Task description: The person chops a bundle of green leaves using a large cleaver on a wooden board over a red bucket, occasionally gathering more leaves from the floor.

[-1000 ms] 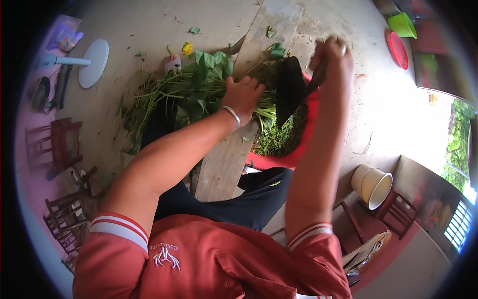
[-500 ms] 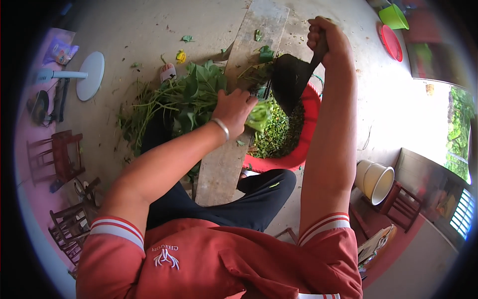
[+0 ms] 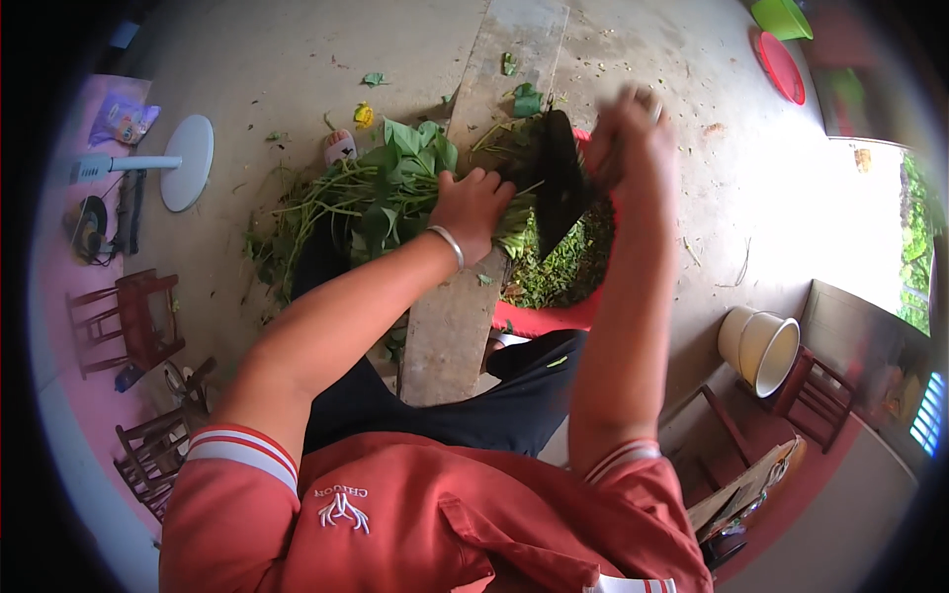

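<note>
From the head view, I read the left hand as clamped, palm down, on a bundle of leafy green stems. The bundle lies across a wooden plank: its leaves and long stems spread to the left of the hand, and its cut ends project to the right. A silver bangle encircles the left wrist. I read the right hand as closed around the handle of a cleaver; motion blur softens its outline. The dark, broad blade stands near the cut ends, above a red tub. I cannot tell whether its edge touches the stems. Chopped greens fill the visible part of the tub, which sits just beside the plank. Loose leaf pieces rest on the plank's far section. A pale bucket stands at right, well apart from both hands.
</note>
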